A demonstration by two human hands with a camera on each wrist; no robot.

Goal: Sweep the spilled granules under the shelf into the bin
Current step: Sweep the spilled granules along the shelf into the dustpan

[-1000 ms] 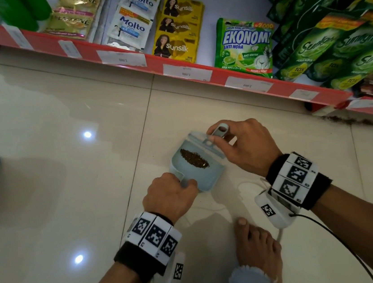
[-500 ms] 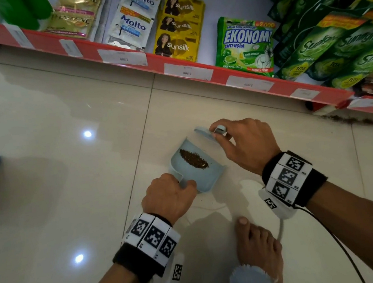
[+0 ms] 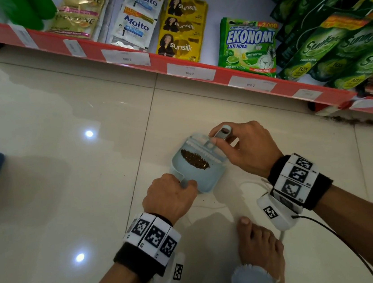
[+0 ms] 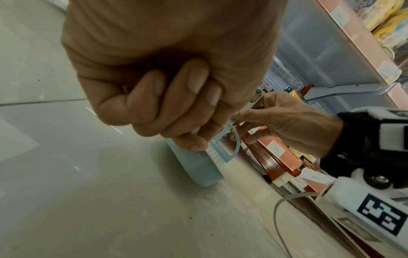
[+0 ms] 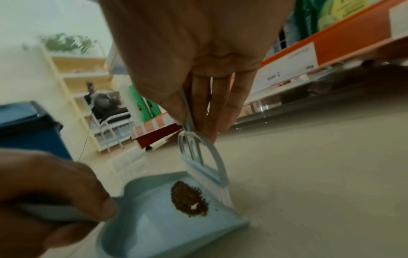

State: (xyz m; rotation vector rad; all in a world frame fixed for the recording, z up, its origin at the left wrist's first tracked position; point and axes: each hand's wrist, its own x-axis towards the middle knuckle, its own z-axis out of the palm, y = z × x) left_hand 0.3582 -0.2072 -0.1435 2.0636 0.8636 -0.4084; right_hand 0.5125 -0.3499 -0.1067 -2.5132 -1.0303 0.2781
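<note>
Head view: one pale blue dustpan (image 3: 200, 172) on the floor tiles (image 3: 65, 156), one brown heap of granules (image 3: 194, 159) inside it. The left hand (image 3: 170, 196) is fisted round the pan's handle; the right hand (image 3: 247, 148) pinches one small brush (image 3: 207, 147) at the pan's mouth. More granules (image 3: 366, 120) lie under the red shelf (image 3: 195, 69) at 2 o'clock. One bare foot (image 3: 259, 245) at 6 o'clock.

Left wrist view: curled fingers (image 4: 176, 97) hide the handle.

Right wrist view: bristles touch the heap; a blue bin (image 5: 28, 129) at 9 o'clock, cut off.
</note>
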